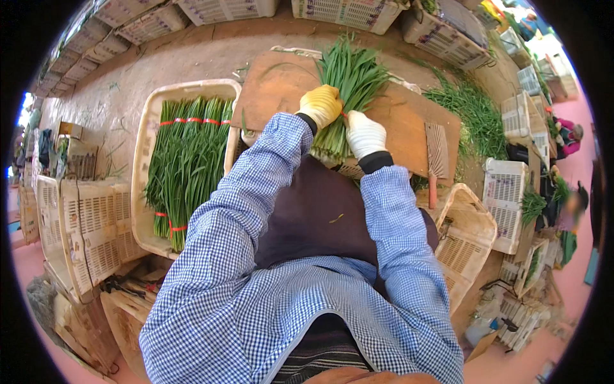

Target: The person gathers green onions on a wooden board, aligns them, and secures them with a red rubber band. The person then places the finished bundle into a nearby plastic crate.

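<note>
A loose bundle of long flat green leaves with pale stems, apparently garlic chives, lies across a brown wooden board in front of me. My left hand, in a yellow and white glove, is closed at the bundle's left side. Opposite it, my right hand in a white glove is closed at the stems' right side. A short piece of red tie shows between my two fists, its ends hidden in the fingers. The leaf tips point away from me, the stem ends towards my lap.
A cream plastic crate at left holds several red-banded leaf bundles. On the board's right lies a broad ridged metal tool with an orange-red handle. Loose leaves heap on the floor beyond. An open crate stands right; people sit farther off.
</note>
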Demonstrator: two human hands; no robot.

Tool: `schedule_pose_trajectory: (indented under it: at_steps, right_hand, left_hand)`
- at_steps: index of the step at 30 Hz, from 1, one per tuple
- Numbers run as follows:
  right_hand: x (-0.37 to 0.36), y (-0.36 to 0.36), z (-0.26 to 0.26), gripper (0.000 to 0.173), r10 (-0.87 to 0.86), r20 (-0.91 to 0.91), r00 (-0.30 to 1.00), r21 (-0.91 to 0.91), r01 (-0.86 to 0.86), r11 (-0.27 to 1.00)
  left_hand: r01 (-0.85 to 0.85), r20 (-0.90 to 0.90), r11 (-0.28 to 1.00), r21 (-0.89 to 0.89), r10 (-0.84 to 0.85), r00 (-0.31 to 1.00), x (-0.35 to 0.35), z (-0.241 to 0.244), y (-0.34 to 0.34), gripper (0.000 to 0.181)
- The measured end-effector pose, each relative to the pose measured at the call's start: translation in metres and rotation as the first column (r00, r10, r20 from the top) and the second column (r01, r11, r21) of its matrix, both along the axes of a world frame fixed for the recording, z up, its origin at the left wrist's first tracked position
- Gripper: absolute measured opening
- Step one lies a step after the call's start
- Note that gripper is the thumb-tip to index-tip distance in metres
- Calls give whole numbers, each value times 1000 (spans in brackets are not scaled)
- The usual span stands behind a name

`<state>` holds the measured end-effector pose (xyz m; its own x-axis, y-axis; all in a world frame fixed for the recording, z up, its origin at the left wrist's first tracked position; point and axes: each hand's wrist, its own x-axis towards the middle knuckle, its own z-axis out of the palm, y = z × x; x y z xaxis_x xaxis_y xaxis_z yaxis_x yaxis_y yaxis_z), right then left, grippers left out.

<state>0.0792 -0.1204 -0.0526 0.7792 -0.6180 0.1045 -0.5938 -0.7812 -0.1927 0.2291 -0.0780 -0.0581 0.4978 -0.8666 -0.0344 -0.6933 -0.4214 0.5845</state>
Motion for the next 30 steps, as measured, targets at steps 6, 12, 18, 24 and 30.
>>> schedule_pose_trajectory:
  at_steps: [6,12,18,24,30]
  right_hand:
    - [-39,-25,-44,24,-173,125,977,193,147,970]
    - [-60,-38,-31,29,-236,-14,972,271,231,935]
    - [-70,-38,-48,22,-317,107,942,300,273,914]
    - [-68,-51,-55,19,-68,266,961,107,40,993]
    - [-46,-54,-30,13,301,334,893,-18,-313,950]
  left_hand:
    - [107,91,992,72,-113,989,-32,-15,-29,22]
    - [534,586,795,288,-587,558,-61,37,-53,38]
    - [613,460,574,544,-814,354,-56,14,-97,32]
    - [445,465,799,404,-598,653,-44,21,-58,26]
    - [238,506,925,296,-363,782,-30,34,6,21]
